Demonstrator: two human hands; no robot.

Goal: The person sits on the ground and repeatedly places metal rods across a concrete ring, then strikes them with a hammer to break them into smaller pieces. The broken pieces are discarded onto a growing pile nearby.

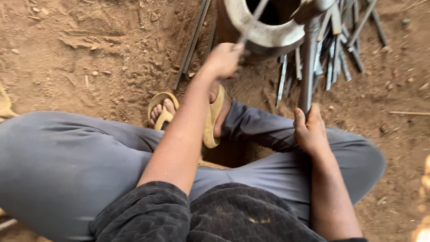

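Thin metal rod [251, 24] held at the mouth of the thick-walled pipe [268, 33].

Your left hand [224, 59] is closed round the rod, its far end reaching into the pipe's opening; your right hand [310, 130] grips an upright grey metal bar [308, 67], fingers wrapped; loose metal strips [340, 58] lie on the dirt [89, 58] just beyond. Judged step: working the rod inside the pipe; the next move calls for a steady bar and a firm left grip.
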